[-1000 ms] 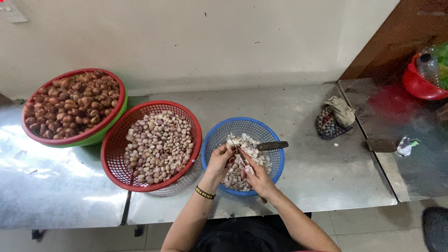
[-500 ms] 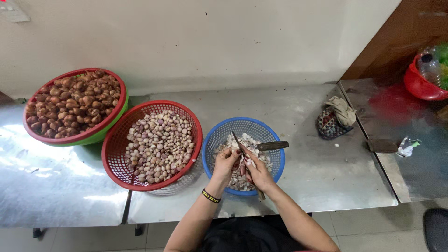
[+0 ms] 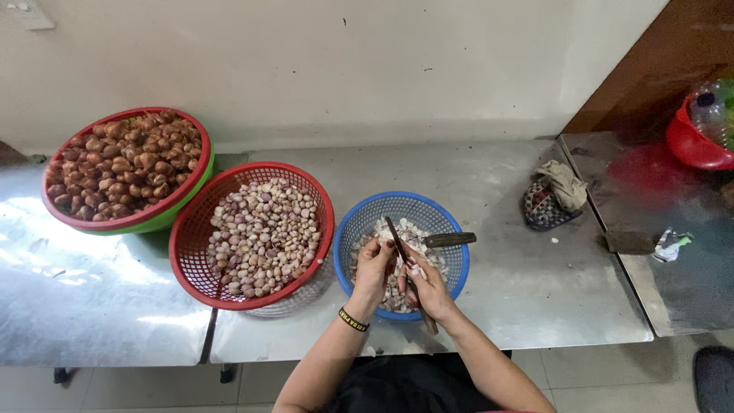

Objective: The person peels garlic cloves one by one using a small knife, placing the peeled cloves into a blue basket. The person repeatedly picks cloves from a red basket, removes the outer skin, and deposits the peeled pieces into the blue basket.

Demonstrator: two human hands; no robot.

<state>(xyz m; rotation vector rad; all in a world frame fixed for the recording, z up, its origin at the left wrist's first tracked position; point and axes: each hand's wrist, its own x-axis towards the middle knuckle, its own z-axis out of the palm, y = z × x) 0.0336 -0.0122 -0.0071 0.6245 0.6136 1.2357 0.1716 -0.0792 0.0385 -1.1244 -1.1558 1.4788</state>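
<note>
I count three baskets: one with brown bulbs [image 3: 127, 170], one red [image 3: 252, 235], one blue [image 3: 403, 252]. There are two knives [image 3: 405, 269] [image 3: 449, 239], two hands [image 3: 373, 268] [image 3: 428, 287], one cloth [image 3: 552, 196] and one red bucket [image 3: 696, 138].

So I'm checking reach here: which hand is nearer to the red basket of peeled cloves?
Left. The left hand is over the blue basket on the side facing the red basket; the right hand, holding a knife, sits farther away.
</note>
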